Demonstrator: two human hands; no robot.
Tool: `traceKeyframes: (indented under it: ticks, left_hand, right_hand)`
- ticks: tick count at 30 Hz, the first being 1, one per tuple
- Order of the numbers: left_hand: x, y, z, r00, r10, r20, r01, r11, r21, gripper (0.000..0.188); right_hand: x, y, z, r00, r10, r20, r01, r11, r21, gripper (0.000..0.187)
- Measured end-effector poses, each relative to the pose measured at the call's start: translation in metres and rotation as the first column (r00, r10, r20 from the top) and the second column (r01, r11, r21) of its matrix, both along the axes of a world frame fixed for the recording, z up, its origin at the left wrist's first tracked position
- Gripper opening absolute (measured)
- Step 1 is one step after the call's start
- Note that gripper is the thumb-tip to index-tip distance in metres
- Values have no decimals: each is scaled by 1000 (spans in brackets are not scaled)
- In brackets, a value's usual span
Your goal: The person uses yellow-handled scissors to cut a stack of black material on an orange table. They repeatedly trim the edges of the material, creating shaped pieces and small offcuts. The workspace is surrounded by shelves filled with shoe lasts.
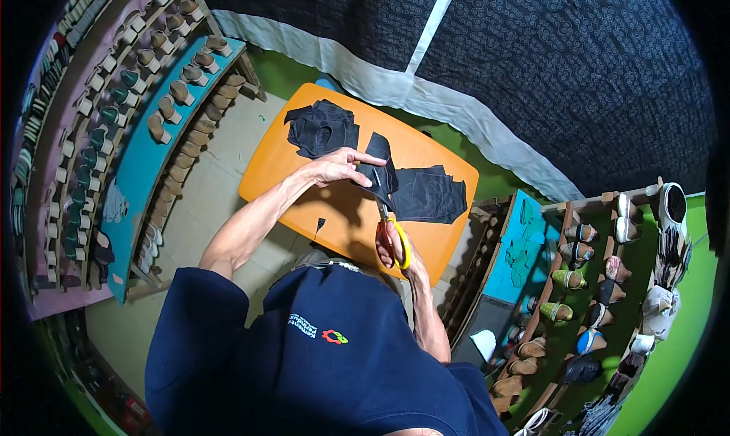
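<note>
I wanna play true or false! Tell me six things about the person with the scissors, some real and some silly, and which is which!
1. The right hand holds the scissors. True.
2. The scissors are all green. False: they have yellow and red on them.
3. The left hand holds a black piece. True.
4. A left pile and a right pile lie on the table. True.
5. The table is blue. False: it is orange.
6. The person wears white. False: the shirt is dark blue.
</note>
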State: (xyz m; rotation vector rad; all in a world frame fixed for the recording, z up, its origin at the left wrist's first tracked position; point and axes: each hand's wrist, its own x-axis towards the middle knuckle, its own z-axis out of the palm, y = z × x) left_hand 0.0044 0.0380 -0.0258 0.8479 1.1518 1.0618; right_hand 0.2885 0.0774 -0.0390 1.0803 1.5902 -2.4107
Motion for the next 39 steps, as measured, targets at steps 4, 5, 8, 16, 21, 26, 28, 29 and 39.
traceKeyframes:
  ticks: [4, 5, 8, 16, 21, 26, 28, 29, 39]
  left_hand:
    - [3, 2, -10, 995, 73, 70, -74, 997, 1, 61]
    - [3, 3, -10, 996, 77, 53, -77, 997, -1, 61]
    - [-4, 5, -22, 999, 50, 0, -50, 999, -3, 61]
    - [13, -3, -14, 984, 168, 60, -168, 986, -10, 64]
    - [18, -8, -37, 967, 238, 95, -243, 969, 43, 63]
    - [32, -13, -42, 900, 319, 296, -319, 947, -50, 61]
    - [36, -17, -59, 876, 380, 297, -355, 925, -138, 59]
    - [39, -21, -70, 874, 384, 299, -359, 923, -137, 58]
    - [69, -44, -110, 855, 429, 292, -339, 887, -314, 68]
  right_hand:
    - [2, 2, -1, 1000, -17, 13, 17, 1000, 11, 62]
    - [3, 2, -1, 1000, -18, 10, 17, 1000, 18, 62]
    - [6, 0, -3, 999, -52, 7, 52, 998, 20, 62]
    - [3, -4, 8, 993, -117, 11, 116, 992, 48, 58]
    - [3, -6, 2, 990, -122, 65, 119, 992, 49, 57]
    - [3, -14, -3, 983, -153, 101, 153, 988, 13, 55]
    - [4, -18, -11, 977, -144, 157, 147, 989, -6, 57]
    - [4, -20, -14, 972, -137, 189, 142, 990, -11, 58]
    - [7, -25, -70, 938, -31, 345, 118, 965, -233, 70]
